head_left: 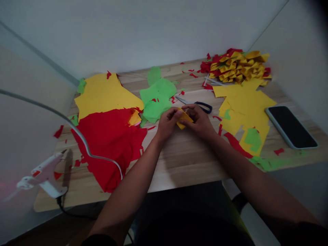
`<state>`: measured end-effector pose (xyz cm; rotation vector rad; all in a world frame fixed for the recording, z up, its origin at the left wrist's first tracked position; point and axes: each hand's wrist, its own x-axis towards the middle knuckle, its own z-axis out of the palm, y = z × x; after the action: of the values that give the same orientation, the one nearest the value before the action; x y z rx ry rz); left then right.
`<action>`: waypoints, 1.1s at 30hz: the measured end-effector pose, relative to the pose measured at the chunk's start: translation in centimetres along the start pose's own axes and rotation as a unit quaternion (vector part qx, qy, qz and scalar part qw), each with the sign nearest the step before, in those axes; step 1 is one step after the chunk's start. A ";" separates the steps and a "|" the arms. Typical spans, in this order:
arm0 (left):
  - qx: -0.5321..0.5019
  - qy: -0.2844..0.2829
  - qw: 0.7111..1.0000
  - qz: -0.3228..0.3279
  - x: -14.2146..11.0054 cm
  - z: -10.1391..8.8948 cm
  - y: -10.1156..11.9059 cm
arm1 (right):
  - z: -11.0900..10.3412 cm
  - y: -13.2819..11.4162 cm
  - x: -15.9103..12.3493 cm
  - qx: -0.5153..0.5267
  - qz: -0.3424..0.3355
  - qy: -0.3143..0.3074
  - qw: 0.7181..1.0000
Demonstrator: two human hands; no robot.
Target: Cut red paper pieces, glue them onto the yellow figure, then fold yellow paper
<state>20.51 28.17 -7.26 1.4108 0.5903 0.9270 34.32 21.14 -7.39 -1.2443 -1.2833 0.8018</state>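
A small piece of yellow paper (185, 119) is held between both hands above the middle of the table, and it looks folded. My left hand (168, 122) pinches its left side between thumb and fingers. On the other side, my right hand (199, 119) grips the paper's right edge with its fingers curled. Just behind the hands lie scissors (203, 106) with dark handles, their blades pointing left. Green paper (159, 99) is spread to the left of the scissors.
Red sheets (107, 143) and yellow sheets (102, 92) cover the left side. A glue gun (48, 174) stands at the left edge, near a pale cable (84, 143). At right are yellow cutouts (243, 106), a phone (292, 126) and a pile of folded paper pieces (238, 66).
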 end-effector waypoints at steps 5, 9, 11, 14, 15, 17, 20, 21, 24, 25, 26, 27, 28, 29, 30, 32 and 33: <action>-0.037 0.036 0.998 -0.031 0.4 0.0 -0.1 | 0.1 0.2 0.2 0.022 0.013 -0.006 1.000; -0.077 0.050 0.994 -0.062 0.6 -0.2 -0.3 | -0.1 -0.1 0.3 0.034 0.079 0.017 0.996; -0.086 0.058 0.992 -0.076 0.6 -0.2 -0.5 | -0.1 -0.3 0.3 0.017 0.121 0.022 0.992; -0.098 0.071 0.989 -0.080 0.6 -0.1 -0.7 | 0.0 -0.4 0.2 0.017 0.137 0.035 0.990; -0.100 0.076 0.989 -0.079 0.6 0.0 -0.8 | 0.0 -0.5 0.2 0.022 0.135 0.038 0.990; -0.098 0.090 0.988 -0.078 0.6 0.0 -0.8 | 0.0 -0.5 0.2 0.024 0.132 0.035 0.990; -0.088 0.108 0.987 -0.078 0.7 -0.2 -0.8 | 0.0 -0.4 0.1 0.004 0.118 0.017 0.993; -0.086 0.114 0.987 -0.079 0.6 -0.2 -0.8 | 0.1 -0.3 0.1 -0.007 0.110 0.011 0.994; -0.074 0.124 0.986 -0.085 0.5 -0.3 -0.6 | 0.1 -0.2 0.1 -0.024 0.086 0.003 0.996; -0.066 0.124 0.986 -0.085 0.5 -0.3 -0.5 | 0.2 -0.2 0.1 -0.021 0.079 0.008 0.997; -0.057 0.123 0.987 -0.086 0.5 -0.2 -0.5 | 0.2 -0.2 0.1 -0.016 0.074 0.016 0.997; -0.048 0.120 0.988 -0.086 0.4 -0.2 -0.4 | 0.2 -0.2 0.1 -0.012 0.068 0.025 0.997; -0.039 0.117 0.989 -0.085 0.4 -0.2 -0.4 | 0.3 -0.3 0.1 -0.012 0.064 0.035 0.997; -0.032 0.115 0.989 -0.084 0.4 -0.1 -0.4 | 0.2 -0.3 0.1 -0.017 0.060 0.044 0.997; -0.028 0.114 0.990 -0.081 0.4 0.0 -0.4 | 0.2 -0.3 0.1 -0.023 0.058 0.052 0.997; -0.032 0.113 0.990 -0.073 0.5 0.1 -0.4 | 0.1 -0.4 0.1 -0.035 0.057 0.064 0.996; -0.037 0.113 0.990 -0.071 0.5 0.1 -0.4 | 0.1 -0.4 0.1 -0.039 0.058 0.068 0.995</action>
<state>20.89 28.53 -7.53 1.1896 0.8071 0.9915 34.15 21.19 -7.01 -1.4221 -1.1483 0.7421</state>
